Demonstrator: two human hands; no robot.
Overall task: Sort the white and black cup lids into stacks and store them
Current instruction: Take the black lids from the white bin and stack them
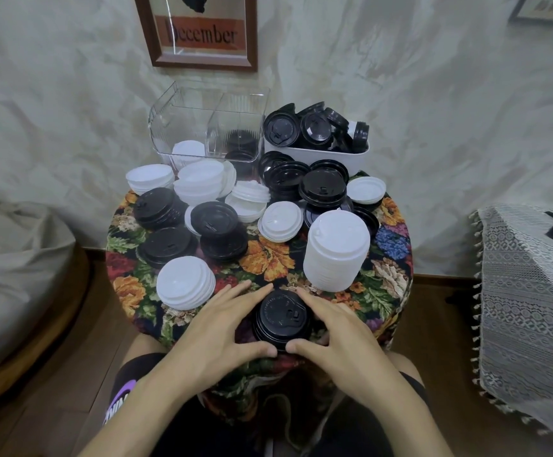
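1. Left hand (215,338): lower centre of the frame. I see its thumb and fingers curved round the left side of a short stack of black plastic cup lids (281,319), holding it.
2. Right hand (344,338): lower centre, mirroring the left and holding the right side of the same stack. The two thumb tips lie near each other at the stack's lower edge.
3. Short stack of black plastic cup lids: upright between both hands, on the near edge of a round table under a flowered cloth (268,258).
4. Tall stack of white plastic cup lids (334,250): upright, centre right, just above the right hand. I cannot tell whether the fingertips touch its base.
5. Low stack of white lids (184,282): centre left, just beside the left hand's fingers.
6. Three low stacks of black lids (217,227): centre left, close together.
7. Leaning white lid stacks (199,181): upper left part of the table, some tipped on edge.
8. Black lid stacks (322,188): upper right part of the table, crowded together.
9. Clear plastic two-compartment box (202,127): above centre, against the wall. I see white lids (187,151) in its left compartment and black lids (240,143) in its right.
10. White rectangular tub (318,156): just right of the clear box, heaped with loose black lids.
11. Brown-framed picture reading "December" (202,31): top of the frame, on the wall.
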